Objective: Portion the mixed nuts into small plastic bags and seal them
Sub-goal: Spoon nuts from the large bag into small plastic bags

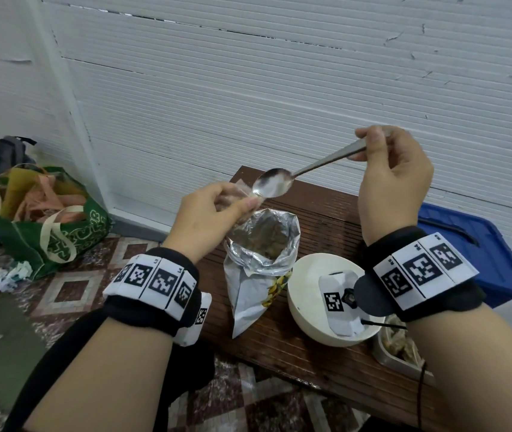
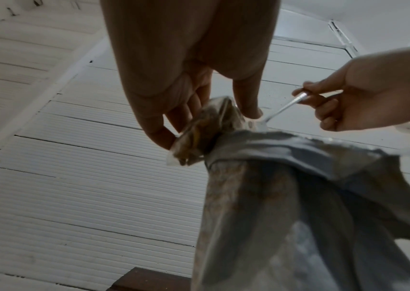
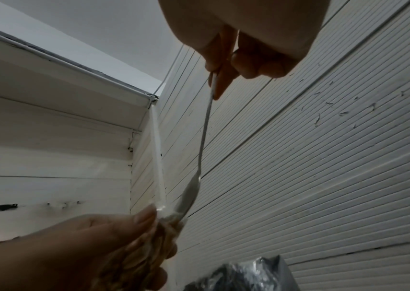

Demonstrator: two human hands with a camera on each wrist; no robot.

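Note:
My left hand (image 1: 217,207) pinches a small clear plastic bag (image 2: 198,133) holding some nuts, just above the open mouth of a large foil nut bag (image 1: 261,241) standing on the wooden table (image 1: 326,213). My right hand (image 1: 388,169) grips the handle of a metal spoon (image 1: 282,182). Its empty bowl tilts at the small bag's opening. In the right wrist view the spoon (image 3: 198,173) dips into the small bag (image 3: 158,236) held by my left hand (image 3: 86,246). The foil bag (image 2: 298,216) fills the lower left wrist view.
A white bowl (image 1: 310,319) stands right of the foil bag, and a metal tray (image 1: 395,353) sits at the table's right edge. A blue plastic lid (image 1: 482,244) lies beyond it. A green shopping bag (image 1: 46,222) sits on the tiled floor at left. A white ribbed wall is behind.

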